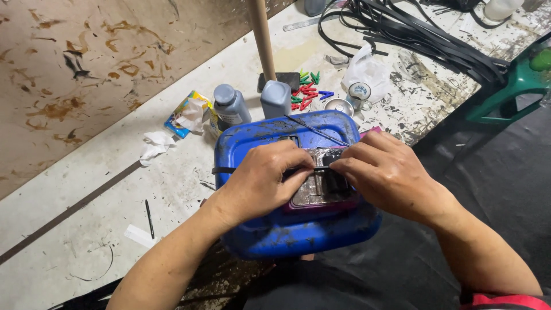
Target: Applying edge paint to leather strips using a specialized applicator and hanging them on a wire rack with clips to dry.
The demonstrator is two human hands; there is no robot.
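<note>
both hands work on top of the blue container [270,235], which sits at the worktop [172,189] edge near the body, likely as a raised rest: left hand [261,181] and right hand [387,172] each have fingers pinched on a thin black strip [224,170] over a small grey-and-black block [321,183]. bottles [252,103] and clips [307,95] crowd behind; open room lies left.

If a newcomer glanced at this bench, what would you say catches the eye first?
Probably the bright blue plastic container at the centre, with the left hand and right hand pinching a thin black strip over a small metal part on top. Behind it stand two grey bottles and scattered coloured pegs.
</note>
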